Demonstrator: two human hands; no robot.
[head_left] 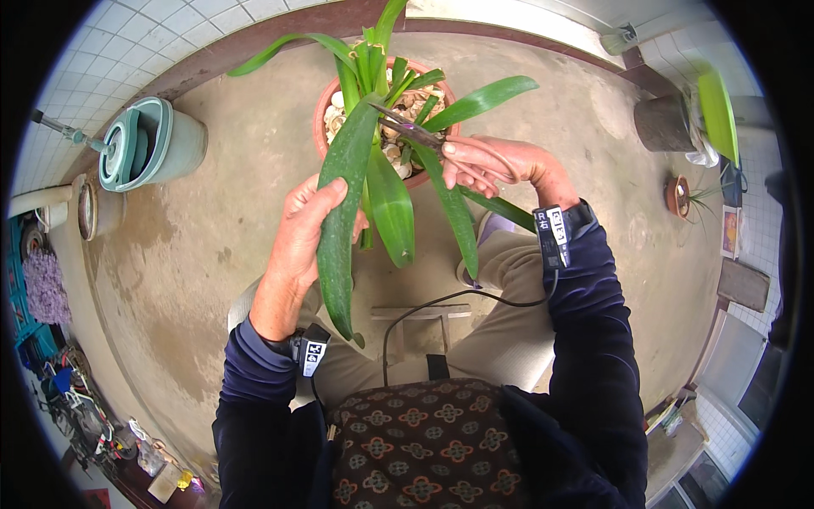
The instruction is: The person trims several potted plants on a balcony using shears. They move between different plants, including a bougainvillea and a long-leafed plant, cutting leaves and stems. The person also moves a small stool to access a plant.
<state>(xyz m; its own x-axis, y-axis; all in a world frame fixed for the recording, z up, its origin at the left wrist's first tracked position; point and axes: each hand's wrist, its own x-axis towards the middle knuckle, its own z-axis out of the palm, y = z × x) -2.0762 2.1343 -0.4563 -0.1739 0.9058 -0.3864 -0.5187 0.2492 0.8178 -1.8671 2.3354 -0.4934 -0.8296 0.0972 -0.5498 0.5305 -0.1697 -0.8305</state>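
Note:
A potted plant [366, 72] with long strap-like green leaves stands on the floor ahead of me. Several of its leaves end in cut stubs. The round terracotta-coloured pot [320, 127] holds pale shell-like pieces around the stems. My left hand [297, 227] is closed on a broad drooping leaf [339, 242], thumb on top and fingers behind. From the right, my right hand [502, 163] grips scissors [414, 131] by their pinkish-brown looped handles. Their dark blades point left, at the upper part of that leaf; whether they touch it I cannot tell.
A teal mop bucket [161, 144] stands at the left wall. At the right are a dark bin [663, 125] and a small potted plant [677, 195]. Between my legs is a low wooden stool [420, 313]. A black cable [458, 294] runs from my right wrist.

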